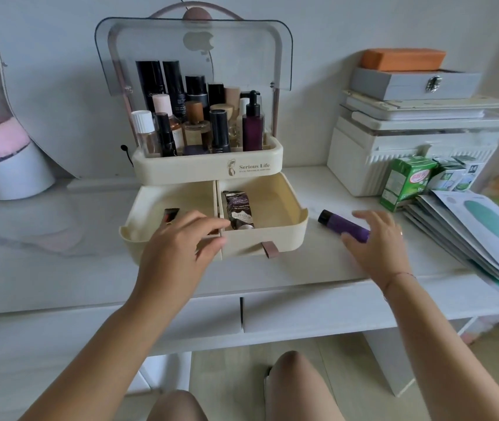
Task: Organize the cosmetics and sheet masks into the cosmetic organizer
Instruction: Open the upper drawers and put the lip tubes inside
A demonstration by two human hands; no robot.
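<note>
Left hand (181,238) open over drawer (272,240); right hand (377,241) open around purple tube (342,227), cap pointing back-left.

White desk (60,268); on it cream organizer (208,168), purple tube (344,227), sheet-mask stack (470,235), green cartons (406,180), white storage box (363,159), white tub (11,174)

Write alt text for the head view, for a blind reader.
The right hand touches a purple tube on the desk while the left hand hangs over the open drawer, which holds a dark tube and a lipstick. Sheet masks lie stacked at right.
</note>
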